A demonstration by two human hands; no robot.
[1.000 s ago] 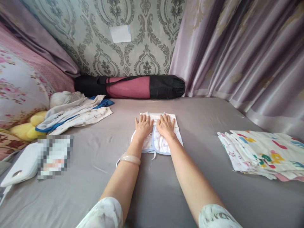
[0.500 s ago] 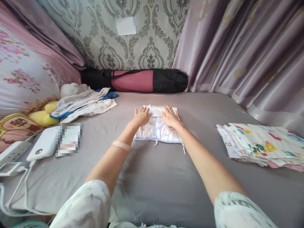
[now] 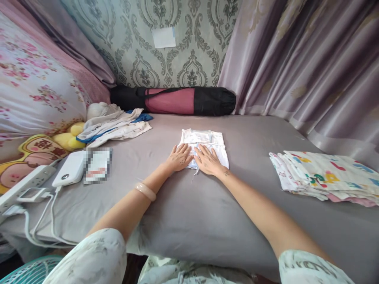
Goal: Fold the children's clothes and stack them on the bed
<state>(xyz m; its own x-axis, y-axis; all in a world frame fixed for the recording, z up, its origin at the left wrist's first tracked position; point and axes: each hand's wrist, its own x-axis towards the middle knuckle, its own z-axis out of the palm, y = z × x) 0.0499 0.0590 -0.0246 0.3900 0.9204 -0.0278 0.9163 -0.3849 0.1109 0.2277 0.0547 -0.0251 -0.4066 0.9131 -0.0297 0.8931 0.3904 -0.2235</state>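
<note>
A small white baby garment (image 3: 204,137) with a faint print and blue edging lies folded on the grey sheet (image 3: 189,213). Its upper part is turned down into a band, and a thin tie hangs from the near edge. My left hand (image 3: 179,157) rests flat on the near left part of it, fingers spread. Beside it, my right hand (image 3: 208,159) lies flat on the near middle and right part, fingers also spread. Neither hand grips the cloth. Part of the near edge is hidden under both hands.
Folded printed cloths (image 3: 334,173) are stacked at the right. A loose pile of clothes (image 3: 118,124) lies at the left, behind a white power bank (image 3: 69,167) and a power strip (image 3: 32,185) with cables. A long black-and-red bag (image 3: 171,101) lies along the wall.
Both hands have slid from the far part of the garment toward its near edge, still flat. The folded-down band at the far side is now uncovered. The view has shifted slightly.
</note>
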